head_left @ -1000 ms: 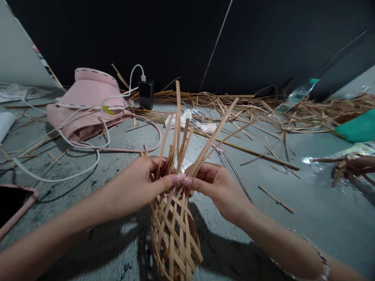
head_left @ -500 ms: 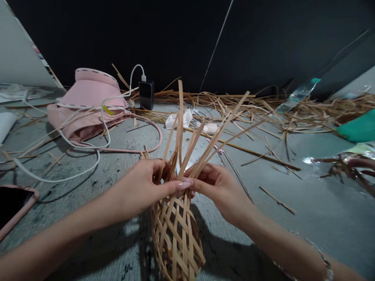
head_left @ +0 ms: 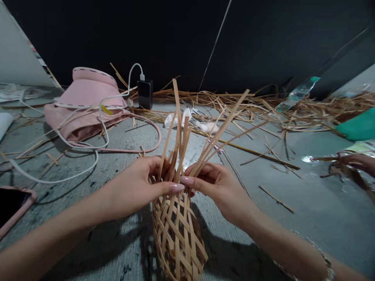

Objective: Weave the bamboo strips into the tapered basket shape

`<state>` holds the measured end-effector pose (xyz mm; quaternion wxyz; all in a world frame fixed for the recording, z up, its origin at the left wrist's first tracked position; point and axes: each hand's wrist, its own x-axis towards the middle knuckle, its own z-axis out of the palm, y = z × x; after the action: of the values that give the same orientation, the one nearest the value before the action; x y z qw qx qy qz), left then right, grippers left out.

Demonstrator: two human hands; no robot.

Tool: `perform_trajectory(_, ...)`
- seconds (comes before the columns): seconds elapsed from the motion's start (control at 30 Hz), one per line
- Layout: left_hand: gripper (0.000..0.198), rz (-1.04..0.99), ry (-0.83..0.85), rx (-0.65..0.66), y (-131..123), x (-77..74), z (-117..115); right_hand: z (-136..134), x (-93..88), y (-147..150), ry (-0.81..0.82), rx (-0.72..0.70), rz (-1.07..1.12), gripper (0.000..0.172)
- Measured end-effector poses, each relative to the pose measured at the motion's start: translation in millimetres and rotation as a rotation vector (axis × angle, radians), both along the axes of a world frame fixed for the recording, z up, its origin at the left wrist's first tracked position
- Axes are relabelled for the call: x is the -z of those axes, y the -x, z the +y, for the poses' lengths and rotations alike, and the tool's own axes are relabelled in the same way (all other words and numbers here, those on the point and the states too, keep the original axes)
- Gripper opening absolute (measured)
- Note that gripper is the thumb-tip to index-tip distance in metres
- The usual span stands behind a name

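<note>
The left hand pinched upright strips between thumb and fingers; the right hand was clamped on slanting ones, its thumb just beside the other. The woven basket was directly below the fingers. Beyond them, leftward, a pink visor sat near a black device.

tan woven basket | open lattice | upright loose strips fanned

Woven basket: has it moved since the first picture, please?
Yes, slightly: the lower part of the woven basket now sits further right, judged against the pink-cased phone.
</note>
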<state>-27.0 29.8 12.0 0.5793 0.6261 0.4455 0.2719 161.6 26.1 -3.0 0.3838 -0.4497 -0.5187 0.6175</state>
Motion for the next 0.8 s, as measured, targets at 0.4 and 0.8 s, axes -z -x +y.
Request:
perform_trajectory(0.4,0.010,0.030,-0.056,-0.151,-6.8,-0.5,-6.7,-0.2,0.9,-0.4,-0.009,0.008,0.022,0.017)
perform_trajectory(0.8,0.017,0.035,-0.201,-0.099,-5.2,13.1,-3.9,3.1,7.6,-4.3,-0.007,0.001,0.118,0.017)
